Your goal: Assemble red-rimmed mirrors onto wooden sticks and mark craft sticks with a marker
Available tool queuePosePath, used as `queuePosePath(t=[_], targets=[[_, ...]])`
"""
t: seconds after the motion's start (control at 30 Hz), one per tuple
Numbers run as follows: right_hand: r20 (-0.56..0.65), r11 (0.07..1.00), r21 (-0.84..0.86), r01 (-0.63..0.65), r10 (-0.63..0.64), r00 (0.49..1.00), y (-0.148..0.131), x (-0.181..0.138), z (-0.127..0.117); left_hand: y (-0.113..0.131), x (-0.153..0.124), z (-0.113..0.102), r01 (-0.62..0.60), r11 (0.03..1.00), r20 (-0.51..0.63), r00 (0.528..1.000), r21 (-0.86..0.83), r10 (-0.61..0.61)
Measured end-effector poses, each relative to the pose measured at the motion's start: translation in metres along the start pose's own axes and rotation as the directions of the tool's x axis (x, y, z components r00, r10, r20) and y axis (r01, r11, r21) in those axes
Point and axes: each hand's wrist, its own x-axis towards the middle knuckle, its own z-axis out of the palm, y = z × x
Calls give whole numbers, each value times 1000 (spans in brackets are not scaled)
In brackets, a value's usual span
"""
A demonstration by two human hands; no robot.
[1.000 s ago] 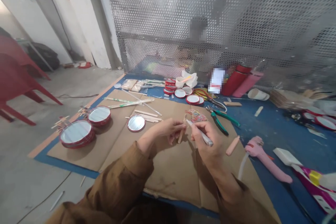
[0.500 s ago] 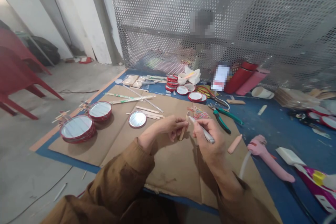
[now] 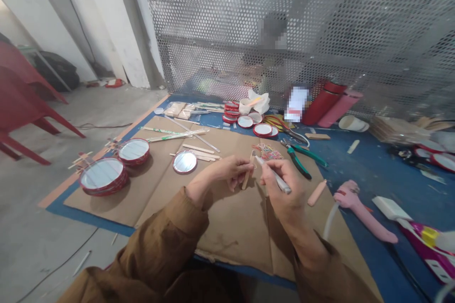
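Observation:
My left hand [image 3: 232, 170] is closed in a pinch on a short wooden craft stick [image 3: 245, 180], held upright and slightly tilted above the cardboard. In my right hand [image 3: 289, 199], gripped like a pencil, is a grey-white pen [image 3: 282, 183]; its tip is close to the top of the stick, and I cannot tell whether they touch. Just behind both hands lies a tangle of coloured rubber bands [image 3: 268, 151]. Green-handled pliers [image 3: 299, 162] rest to the right of them. A round mirror-like disc [image 3: 185, 162] and several loose craft sticks [image 3: 201, 151] lie to the left.
Cardboard [image 3: 227, 227] covers the blue table. Red-rimmed drum-like rounds [image 3: 103, 177] stand at the left. A pink glue gun [image 3: 366, 213] and a purple power strip [image 3: 426, 246] lie right. Red and pink bottles [image 3: 325, 102] stand by the perforated metal screen [image 3: 220, 23].
The hands, stick and pen hold almost the same pose. The view has shifted very slightly; nothing has been taken up or let go.

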Motion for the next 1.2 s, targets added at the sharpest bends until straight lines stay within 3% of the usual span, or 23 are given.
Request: queuePosePath(t=[0.3,0.5,1.2], targets=[[43,999,39,-9,7,999,3,-1,1,-1,0,-2,-38,999,24,999,14,38],[67,999,43,-3,0,998,-1,0,2,0,0,-1,0,1000,18,1000,8,0],[40,1000,22,-3,2,999,-1,0,1,-2,0,1,-17,1000,12,1000,-25,17]])
